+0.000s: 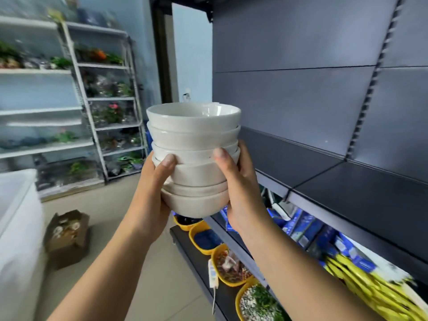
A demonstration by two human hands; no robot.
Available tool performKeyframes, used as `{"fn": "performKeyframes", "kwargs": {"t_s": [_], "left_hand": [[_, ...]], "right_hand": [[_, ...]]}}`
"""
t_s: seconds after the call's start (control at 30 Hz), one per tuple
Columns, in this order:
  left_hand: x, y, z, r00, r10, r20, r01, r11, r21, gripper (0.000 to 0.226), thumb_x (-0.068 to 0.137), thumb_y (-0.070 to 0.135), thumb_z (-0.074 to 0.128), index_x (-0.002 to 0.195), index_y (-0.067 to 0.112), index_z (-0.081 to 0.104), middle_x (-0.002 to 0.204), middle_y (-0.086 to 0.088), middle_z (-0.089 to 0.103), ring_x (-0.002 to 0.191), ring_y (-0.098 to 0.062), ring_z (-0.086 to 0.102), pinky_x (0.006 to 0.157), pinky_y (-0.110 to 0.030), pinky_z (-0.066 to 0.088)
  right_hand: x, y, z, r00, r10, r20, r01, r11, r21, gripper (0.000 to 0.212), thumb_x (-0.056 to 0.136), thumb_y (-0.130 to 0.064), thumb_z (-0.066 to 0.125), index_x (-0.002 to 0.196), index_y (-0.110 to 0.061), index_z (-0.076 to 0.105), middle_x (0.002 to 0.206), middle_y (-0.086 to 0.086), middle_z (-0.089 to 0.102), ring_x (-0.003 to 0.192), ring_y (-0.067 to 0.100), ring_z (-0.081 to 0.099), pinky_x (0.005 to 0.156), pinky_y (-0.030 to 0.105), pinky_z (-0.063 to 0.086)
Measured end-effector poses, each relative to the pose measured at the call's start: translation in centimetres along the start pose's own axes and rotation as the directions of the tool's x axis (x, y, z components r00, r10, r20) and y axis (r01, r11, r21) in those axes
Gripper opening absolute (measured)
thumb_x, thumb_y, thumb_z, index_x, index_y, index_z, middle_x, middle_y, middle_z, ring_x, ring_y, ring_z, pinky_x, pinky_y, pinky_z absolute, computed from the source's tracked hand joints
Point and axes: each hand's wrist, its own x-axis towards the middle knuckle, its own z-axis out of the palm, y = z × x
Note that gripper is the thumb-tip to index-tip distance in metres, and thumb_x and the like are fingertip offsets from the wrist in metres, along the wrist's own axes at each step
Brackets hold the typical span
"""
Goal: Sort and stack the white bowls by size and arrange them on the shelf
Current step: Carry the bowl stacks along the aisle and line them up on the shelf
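Note:
A stack of several nested white bowls (193, 156) is held up in the air in front of me, just left of the dark shelf unit. My left hand (154, 188) grips the stack's left side, thumb across the front. My right hand (238, 181) grips the right side, thumb pressed on the front and fingers wrapped behind. The dark grey shelf board (324, 172) to the right lies bare, about level with the stack's lower half. The undersides of the bowls and my fingers behind them are hidden.
Below the bare shelf, blue packets (308, 228) and yellow items (375, 295) fill a lower shelf. Yellow bowls (206, 239) of goods line the bottom ledge. A cardboard box (67, 237) sits on the floor at left, near a white freezer (16, 228). White racks (108, 98) stand behind.

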Motion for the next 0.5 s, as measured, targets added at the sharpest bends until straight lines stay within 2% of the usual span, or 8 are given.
{"fn": "performKeyframes", "kwargs": {"t_s": [0.17,0.27,0.37,0.5], "left_hand": [[1.9,-1.3,-5.8,0.996,-0.003,-0.087,0.005,1.000,0.018,0.091,0.065,0.062,0.070,0.137,0.015,0.042,0.134,-0.010,0.054,0.124,-0.028,0.051,0.103,-0.058,0.037],[4.1,-2.8,-9.2,0.989,-0.002,-0.149,0.010,0.998,0.055,0.091,0.065,0.061,0.071,0.137,0.016,0.041,0.134,-0.009,0.054,0.125,-0.025,0.050,0.104,-0.055,0.037],[7.4,-4.7,-12.8,0.981,0.006,-0.195,0.010,0.997,0.080,0.093,0.063,0.063,0.071,0.137,0.015,0.041,0.134,-0.009,0.054,0.125,-0.025,0.050,0.105,-0.053,0.036],[13.8,-7.2,-17.6,0.972,0.040,-0.233,-0.017,0.995,0.097,0.091,0.069,0.058,0.070,0.138,0.009,0.039,0.135,-0.016,0.051,0.127,-0.031,0.047,0.106,-0.056,0.033]], "right_hand": [[4.2,4.8,3.4,0.996,0.052,0.075,-0.054,0.998,0.027,0.058,0.058,-0.046,0.066,0.112,-0.028,0.055,0.111,-0.005,0.068,0.104,0.014,0.063,0.093,0.040,0.051],[7.4,8.4,4.9,0.991,0.072,0.111,-0.078,0.996,0.053,0.063,0.060,-0.046,0.066,0.117,-0.024,0.053,0.114,-0.003,0.066,0.107,0.016,0.062,0.097,0.045,0.047],[11.8,12.3,6.2,0.989,0.062,0.136,-0.070,0.996,0.052,0.058,0.060,-0.047,0.065,0.113,-0.027,0.054,0.113,-0.007,0.066,0.106,0.010,0.061,0.098,0.043,0.046],[19.4,17.2,7.9,0.984,0.052,0.170,-0.068,0.994,0.087,0.062,0.063,-0.046,0.065,0.119,-0.025,0.052,0.122,-0.001,0.062,0.114,0.014,0.057,0.103,0.044,0.042]]}}
